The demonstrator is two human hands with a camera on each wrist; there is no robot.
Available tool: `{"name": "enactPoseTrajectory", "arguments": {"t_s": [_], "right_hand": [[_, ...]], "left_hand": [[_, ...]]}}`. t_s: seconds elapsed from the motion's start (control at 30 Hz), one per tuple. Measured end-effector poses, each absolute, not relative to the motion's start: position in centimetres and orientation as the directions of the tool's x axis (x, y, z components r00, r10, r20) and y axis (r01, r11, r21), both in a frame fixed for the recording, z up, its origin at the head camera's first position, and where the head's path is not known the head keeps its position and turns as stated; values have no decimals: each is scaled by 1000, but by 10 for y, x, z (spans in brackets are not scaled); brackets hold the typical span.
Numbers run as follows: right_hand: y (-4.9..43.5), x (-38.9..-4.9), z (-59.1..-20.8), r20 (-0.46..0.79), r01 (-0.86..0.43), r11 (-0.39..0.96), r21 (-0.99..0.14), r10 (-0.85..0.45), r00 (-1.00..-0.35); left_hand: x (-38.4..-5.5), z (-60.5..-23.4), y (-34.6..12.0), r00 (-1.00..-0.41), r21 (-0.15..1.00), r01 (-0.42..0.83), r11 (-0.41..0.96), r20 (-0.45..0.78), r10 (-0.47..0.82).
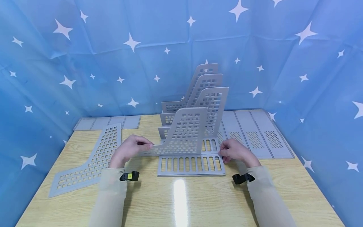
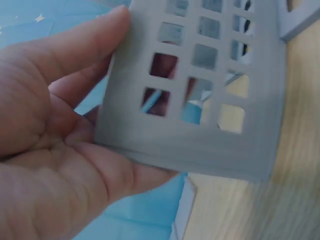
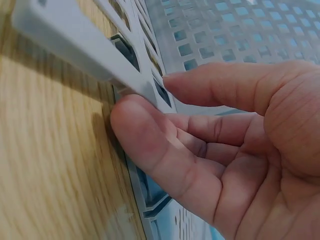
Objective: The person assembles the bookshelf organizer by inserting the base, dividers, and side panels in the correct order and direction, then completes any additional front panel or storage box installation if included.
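Observation:
Grey L-shaped perforated panels stand upright one behind another on a slotted grey base [image 1: 191, 173]. The frontmost perforated panel [image 1: 183, 138] rises near the base's front section, its low arm reaching left. My left hand [image 1: 131, 149] grips the end of that low arm; in the left wrist view the panel end [image 2: 200, 150] lies between thumb and fingers. At the base's right edge, my right hand [image 1: 235, 151] pinches the rim. The right wrist view shows thumb and fingertips [image 3: 137, 125] at the slotted edge, near the upright panel [image 3: 200, 37].
Another perforated L-shaped panel [image 1: 93, 160] lies flat at left on the wooden table [image 1: 210, 201]. Flat grey panels [image 1: 96, 123] lie at the back left, and larger slotted ones [image 1: 255, 135] at the back right. A blue star-patterned curtain [image 1: 158, 31] surrounds the table.

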State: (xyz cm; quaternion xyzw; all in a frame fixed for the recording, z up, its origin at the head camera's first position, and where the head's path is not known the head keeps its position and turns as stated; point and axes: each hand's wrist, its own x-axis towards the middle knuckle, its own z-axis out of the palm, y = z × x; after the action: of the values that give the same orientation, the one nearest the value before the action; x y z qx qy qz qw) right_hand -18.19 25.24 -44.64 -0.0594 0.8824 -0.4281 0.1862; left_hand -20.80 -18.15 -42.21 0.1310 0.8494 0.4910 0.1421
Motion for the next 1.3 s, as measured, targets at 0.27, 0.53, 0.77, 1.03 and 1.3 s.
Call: {"name": "enactPoseTrajectory", "arguments": {"t_s": [0.27, 0.53, 0.77, 1.03, 1.3], "right_hand": [[254, -182, -447, -281, 62, 576, -815, -299, -912], [255, -182, -450, -289, 81, 556, -828, -298, -910], [256, -182, -449, -264, 54, 538, -842, -323, -909], [260, -182, -448, -235, 3, 550, -835, -352, -906], [256, -180, -444, -251, -2, 608, -794, -330, -910]], "left_hand": [[-205, -427, -154, -915, 874, 148, 462, -56, 399], [-199, -429, -130, -911, 878, 191, 439, -8, 412], [-196, -431, -112, -917, 878, 228, 420, 49, 395], [-196, -434, -109, -916, 876, 238, 419, 58, 398], [-202, -426, -132, -916, 837, 289, 466, 99, 390]]}}
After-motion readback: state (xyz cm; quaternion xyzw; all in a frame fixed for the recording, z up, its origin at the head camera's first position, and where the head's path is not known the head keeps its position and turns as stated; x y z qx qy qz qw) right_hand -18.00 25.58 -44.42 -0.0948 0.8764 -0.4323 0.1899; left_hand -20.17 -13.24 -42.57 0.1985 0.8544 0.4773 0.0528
